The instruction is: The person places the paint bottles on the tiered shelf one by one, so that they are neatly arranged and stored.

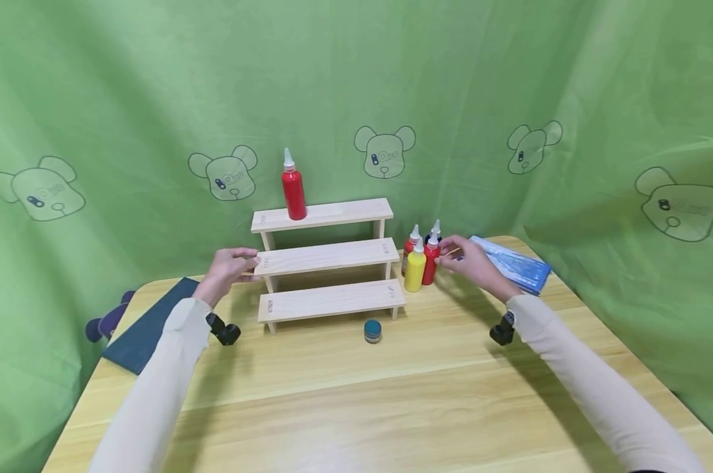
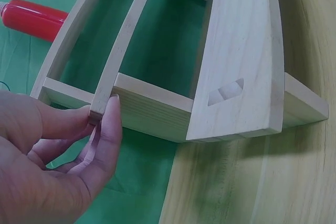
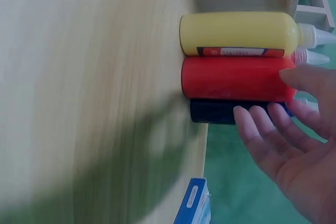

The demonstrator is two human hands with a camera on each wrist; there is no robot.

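Observation:
My left hand (image 1: 225,270) pinches the left end of the middle board of a three-tier wooden display stand (image 1: 327,257), thumb and fingers on either side of it in the left wrist view. My right hand (image 1: 465,261) is at a group of squeeze paint bottles beside the stand. Its thumb overlaps the shoulder of a red paint bottle (image 3: 236,77), while its loosely bent fingers lie over a dark blue bottle (image 3: 215,110). A yellow bottle (image 1: 415,270) and an orange-red bottle (image 1: 408,255) stand close by. Another red bottle (image 1: 294,195) stands upright on the top tier.
A small jar with a teal lid (image 1: 372,331) sits before the stand's lowest tier. At the right lies a blue box (image 1: 513,265); at the left, a dark green flat board (image 1: 151,326). Green curtain (image 1: 333,79) hangs behind the wooden table (image 1: 345,407).

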